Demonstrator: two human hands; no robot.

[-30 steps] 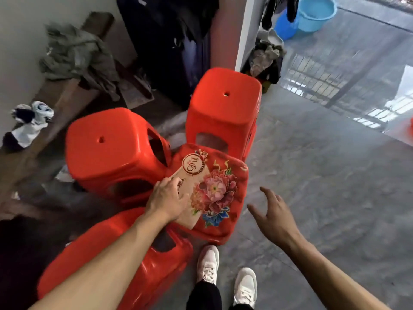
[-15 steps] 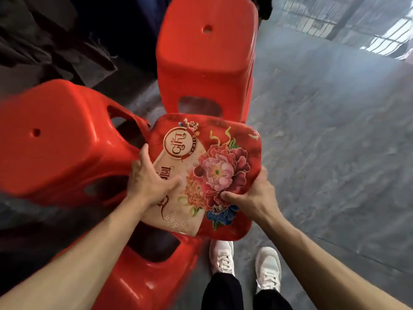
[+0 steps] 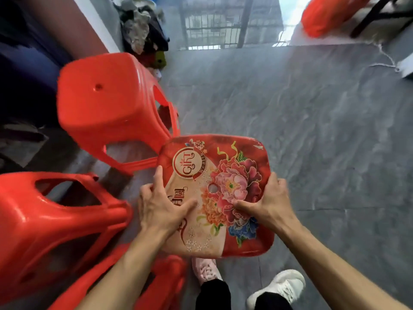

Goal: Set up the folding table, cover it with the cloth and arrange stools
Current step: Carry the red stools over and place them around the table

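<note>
Nearest the camera, two feet stand on the floor: a pale shoe half under the stool and a white shoe to its right, both below dark trouser legs.

Just above them both bare hands hold a printed stool by its seat, over the feet. The left hand lies on the seat's left part with the thumb stretched across the print and the fingers spread over the left edge. The right hand grips the right edge, thumb pressed on top and fingers curled round the rim. The seat is red, rounded at the corners, with a large pink peony, an orange and a blue flower, a round "GIFT" badge, a cream band with red characters and small blossoms, and a small hole near the middle. Its legs are hidden below it.

To the left, plain red stools lie tipped on their sides: one close by, and another further off with a small hole in its seat.

The floor is grey, marbled tile with a sheen. Beyond, a heap of clothes sits by a wall corner, a metal grille lets in daylight, and a blurred red object shows at the upper right.
</note>
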